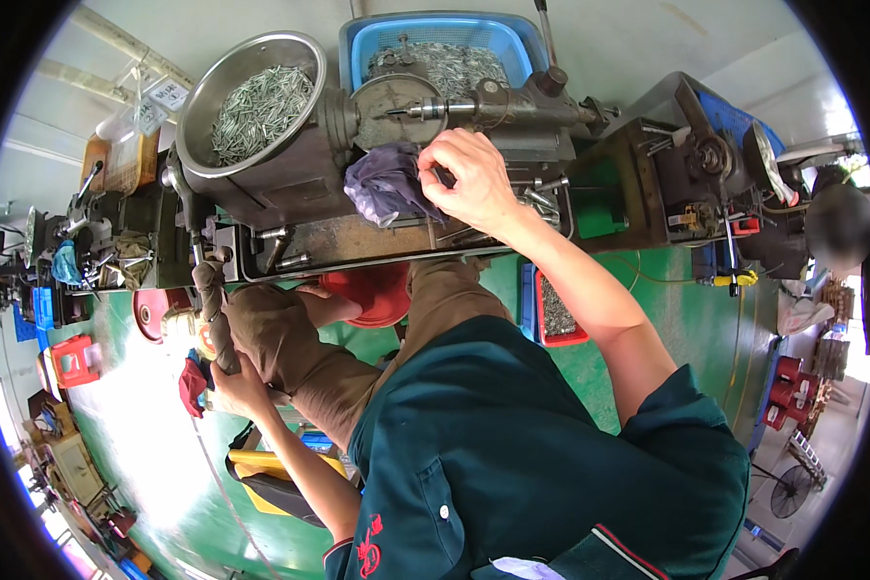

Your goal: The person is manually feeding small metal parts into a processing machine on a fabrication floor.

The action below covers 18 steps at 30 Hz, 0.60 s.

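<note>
My left hand point(239, 387) is closed round the lower end of a long lever point(213, 300) wrapped in grey-brown cloth, at the left of a small lathe. My right hand point(469, 181) is raised in front of the lathe, thumb and fingertips curled together in a pinch. Whatever is between those fingertips, if anything, is too small to make out. Right beside them a dark purple cloth point(387, 184) hangs on the machine's front. Just above sits a chuck with a thin drill bit point(416, 111), pointing left toward the round headstock point(336, 118).
A steel bowl point(186, 121) full of small metal pins stands on the machine's left. Behind is a blue basket point(348, 48) of metal pieces. The lathe's tray point(358, 253) holds loose tools. Below are a red stool point(367, 295) and a red bin point(563, 338); more machines flank both sides.
</note>
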### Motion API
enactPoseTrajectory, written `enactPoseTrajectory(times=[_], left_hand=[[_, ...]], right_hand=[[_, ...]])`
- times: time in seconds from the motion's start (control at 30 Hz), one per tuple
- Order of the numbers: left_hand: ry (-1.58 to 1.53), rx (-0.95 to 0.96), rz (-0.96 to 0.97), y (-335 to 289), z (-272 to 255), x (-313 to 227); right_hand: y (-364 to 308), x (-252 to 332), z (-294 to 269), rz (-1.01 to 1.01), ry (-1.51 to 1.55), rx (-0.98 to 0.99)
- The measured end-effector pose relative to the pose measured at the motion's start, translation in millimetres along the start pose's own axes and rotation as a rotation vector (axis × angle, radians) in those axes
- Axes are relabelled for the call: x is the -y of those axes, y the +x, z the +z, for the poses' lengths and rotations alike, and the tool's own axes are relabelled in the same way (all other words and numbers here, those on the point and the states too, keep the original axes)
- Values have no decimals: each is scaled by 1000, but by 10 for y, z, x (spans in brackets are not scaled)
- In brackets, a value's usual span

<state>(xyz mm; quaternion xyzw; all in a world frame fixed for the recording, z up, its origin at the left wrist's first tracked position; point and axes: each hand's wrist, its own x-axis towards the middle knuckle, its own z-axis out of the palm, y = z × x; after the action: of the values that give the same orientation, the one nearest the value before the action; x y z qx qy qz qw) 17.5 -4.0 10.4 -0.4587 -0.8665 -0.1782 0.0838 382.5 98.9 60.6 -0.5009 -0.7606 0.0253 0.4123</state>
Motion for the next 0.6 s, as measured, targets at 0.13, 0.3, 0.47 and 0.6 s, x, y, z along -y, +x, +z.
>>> enactPoseTrajectory(times=[0.13, 0.3, 0.47, 0.6], left_hand=[[24, -1, 12, 10, 21, -3], [0, -6, 7, 11, 39, -13], [-72, -70, 39, -11, 52, -9], [-11, -41, 15, -5, 50, -1]], right_hand=[[2, 34, -54, 38, 66, -4], [9, 100, -135, 34, 84, 13], [-7, 216, -169, 308, 472, 92], [3, 244, -181, 309, 607, 104]])
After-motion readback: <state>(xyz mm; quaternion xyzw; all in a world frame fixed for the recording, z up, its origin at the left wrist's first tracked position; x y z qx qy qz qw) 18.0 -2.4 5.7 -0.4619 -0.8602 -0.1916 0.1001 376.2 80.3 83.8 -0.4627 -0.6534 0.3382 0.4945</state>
